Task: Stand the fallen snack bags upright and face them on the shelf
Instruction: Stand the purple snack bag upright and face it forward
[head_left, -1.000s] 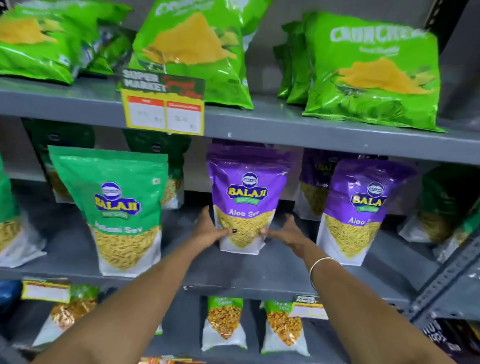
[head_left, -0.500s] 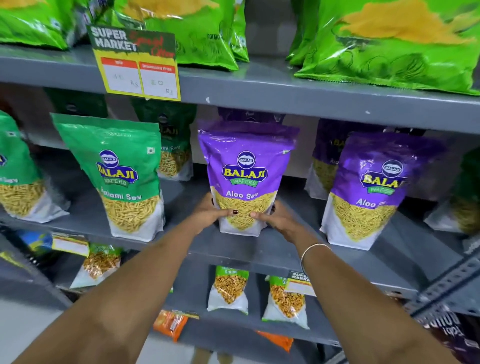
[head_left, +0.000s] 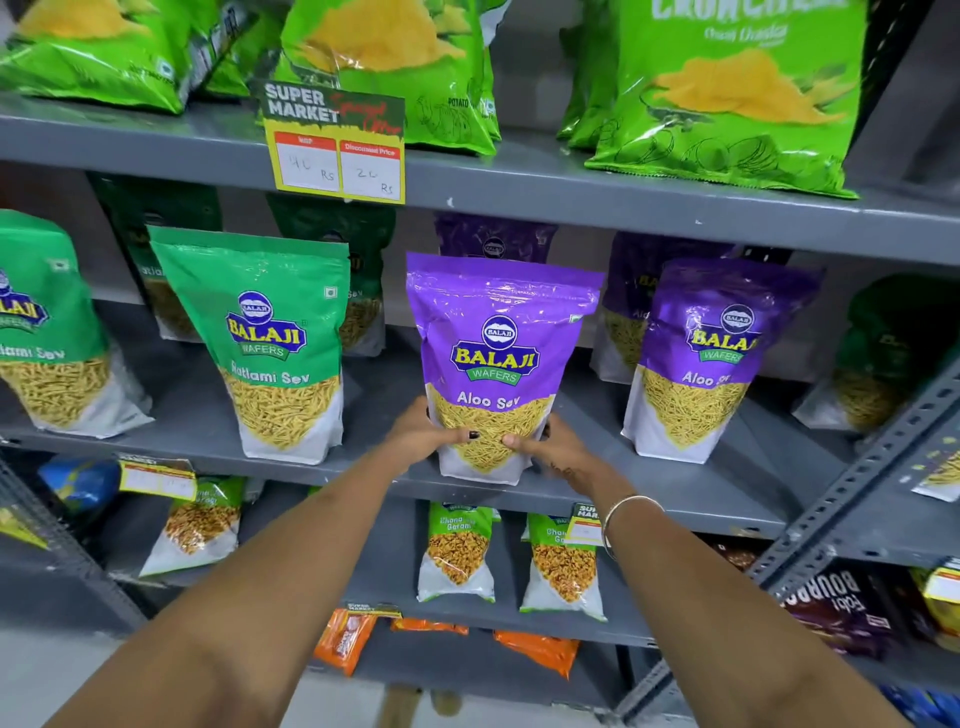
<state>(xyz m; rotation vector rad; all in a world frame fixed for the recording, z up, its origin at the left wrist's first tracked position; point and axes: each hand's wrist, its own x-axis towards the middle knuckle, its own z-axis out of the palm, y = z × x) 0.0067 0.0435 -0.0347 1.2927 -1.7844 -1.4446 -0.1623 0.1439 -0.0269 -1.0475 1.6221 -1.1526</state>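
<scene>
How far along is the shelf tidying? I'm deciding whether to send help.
Done: the green bag and the right purple bag stand upright, labels forward. In hand: the left hand and right hand grip the middle purple bag. Left: the dark green bag at far right leans back.

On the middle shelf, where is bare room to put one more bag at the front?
Bare shelf lies between the green Ratlami bag and the held Aloo bag, and a narrower gap between that and the right Aloo bag. Behind, the back row is crowded.
</scene>
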